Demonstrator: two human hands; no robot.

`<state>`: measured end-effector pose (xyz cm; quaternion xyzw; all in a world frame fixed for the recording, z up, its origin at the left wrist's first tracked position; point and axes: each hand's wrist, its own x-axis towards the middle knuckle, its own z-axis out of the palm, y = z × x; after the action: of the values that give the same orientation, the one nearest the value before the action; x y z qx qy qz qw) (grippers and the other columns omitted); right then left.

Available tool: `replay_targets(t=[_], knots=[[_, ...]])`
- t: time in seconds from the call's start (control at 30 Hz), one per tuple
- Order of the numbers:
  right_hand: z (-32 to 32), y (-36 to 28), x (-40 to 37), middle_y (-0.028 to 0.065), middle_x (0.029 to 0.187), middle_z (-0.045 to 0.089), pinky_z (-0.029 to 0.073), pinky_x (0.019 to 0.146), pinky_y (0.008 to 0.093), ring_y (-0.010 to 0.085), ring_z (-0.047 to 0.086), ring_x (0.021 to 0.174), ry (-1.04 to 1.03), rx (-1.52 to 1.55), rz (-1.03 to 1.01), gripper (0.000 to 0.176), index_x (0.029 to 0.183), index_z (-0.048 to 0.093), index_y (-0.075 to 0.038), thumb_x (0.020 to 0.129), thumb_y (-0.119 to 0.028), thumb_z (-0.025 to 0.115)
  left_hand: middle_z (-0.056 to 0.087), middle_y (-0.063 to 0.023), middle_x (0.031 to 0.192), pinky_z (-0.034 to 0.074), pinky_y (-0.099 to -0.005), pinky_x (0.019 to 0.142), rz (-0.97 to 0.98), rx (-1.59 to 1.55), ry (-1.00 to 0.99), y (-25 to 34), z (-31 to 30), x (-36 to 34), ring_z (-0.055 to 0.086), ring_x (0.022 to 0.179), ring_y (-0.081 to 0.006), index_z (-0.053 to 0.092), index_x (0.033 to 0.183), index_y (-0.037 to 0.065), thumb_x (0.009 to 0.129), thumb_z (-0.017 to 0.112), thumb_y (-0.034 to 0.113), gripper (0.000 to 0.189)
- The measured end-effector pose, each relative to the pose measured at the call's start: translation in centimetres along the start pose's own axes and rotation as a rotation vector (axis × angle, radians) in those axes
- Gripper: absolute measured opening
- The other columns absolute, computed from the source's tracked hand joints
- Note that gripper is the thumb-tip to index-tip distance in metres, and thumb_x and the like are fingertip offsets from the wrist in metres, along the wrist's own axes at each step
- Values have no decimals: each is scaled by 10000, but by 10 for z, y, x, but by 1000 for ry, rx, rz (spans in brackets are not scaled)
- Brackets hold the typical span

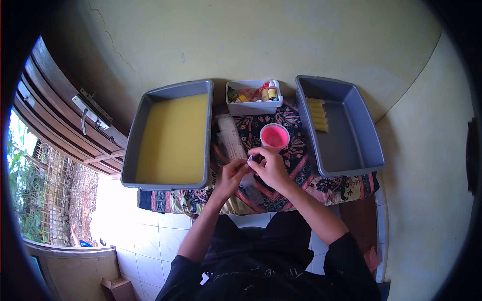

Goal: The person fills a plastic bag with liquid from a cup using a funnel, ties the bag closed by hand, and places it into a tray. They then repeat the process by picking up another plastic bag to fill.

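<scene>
My left hand (231, 179) and my right hand (271, 169) meet above the front middle of the cloth-covered table. Both have their fingers pinched together around a small pale, shiny piece (249, 158), too small to name. Just beyond my right hand stands a white cup with a pink inside (274, 136). A clear plastic packet with red print (231, 139) lies behind my left hand. Clear plastic (247, 180) also shows beneath the hands, partly hidden by them.
A grey tray (209, 135) with a flat yellow fill stands left. Another grey tray (346, 145) at right holds several yellow tube-shaped pieces (317, 115). A white box (254, 108) with small bottles sits at the back. Patterned cloth (321, 188) covers the table; an open door (75, 108) is left.
</scene>
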<state>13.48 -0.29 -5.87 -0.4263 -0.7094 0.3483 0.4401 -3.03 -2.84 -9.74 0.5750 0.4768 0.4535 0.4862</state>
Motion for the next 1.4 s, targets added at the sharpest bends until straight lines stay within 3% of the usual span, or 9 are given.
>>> replay_targets(t=[0.03,0.1,0.17,0.23,0.33,0.43,0.83,1.2,1.4], knots=[[1,5,3,93,827,634,477,555,288,162,600,577,1,1,-3,213,958,631,2,769,-59,711,678,-142,957,480,-271,771,-39,-102,-31,2,2,1,640,892,-157,629,1047,-29,913,616,162,234],[2,9,8,51,724,638,438,446,210,60,571,510,-86,117,62,121,910,625,22,827,-31,694,679,-138,915,484,-276,754,37,-46,7,-4,8,-1,645,857,-153,626,1059,-21,900,634,172,249],[0,5,10,43,682,628,438,438,206,56,568,510,-102,146,135,111,880,618,22,834,-41,698,681,-133,873,488,-282,736,111,7,45,-8,7,-1,649,823,-149,624,1070,-12,887,651,181,268],[-3,-2,12,35,640,618,437,429,201,51,564,510,-121,174,212,115,851,611,21,840,-50,701,692,-144,845,499,-309,702,-11,375,-42,8,2,-4,679,778,-184,642,1047,9,856,679,193,267],[-8,-11,19,32,647,617,441,411,200,54,565,516,-10,261,171,128,819,596,2,837,-56,709,695,-151,828,506,-334,673,140,405,19,12,9,-10,695,751,-225,662,1014,26,838,682,177,233],[-16,-28,28,33,639,615,463,436,212,56,561,503,43,345,214,149,802,590,13,827,-56,720,698,-160,855,509,-350,686,65,362,25,8,11,-9,698,779,-253,672,981,18,835,680,161,205],[-39,-58,55,50,668,639,508,512,223,83,618,572,204,413,19,169,817,584,12,844,-92,714,710,-117,912,514,-308,799,38,377,68,-9,11,-8,684,872,-185,663,1071,18,773,718,49,304],[-78,-100,62,96,848,643,557,708,277,142,655,772,401,570,-297,111,951,549,22,915,-59,617,712,-133,915,512,-302,790,19,300,88,-13,10,-8,678,863,-172,683,1013,-10,829,692,101,216],[-95,-112,61,109,883,639,577,734,311,167,658,791,500,568,-423,99,967,535,30,938,-57,573,703,-124,864,496,-297,767,-36,129,104,-17,10,-6,667,830,-152,667,1034,-3,884,643,152,217]])
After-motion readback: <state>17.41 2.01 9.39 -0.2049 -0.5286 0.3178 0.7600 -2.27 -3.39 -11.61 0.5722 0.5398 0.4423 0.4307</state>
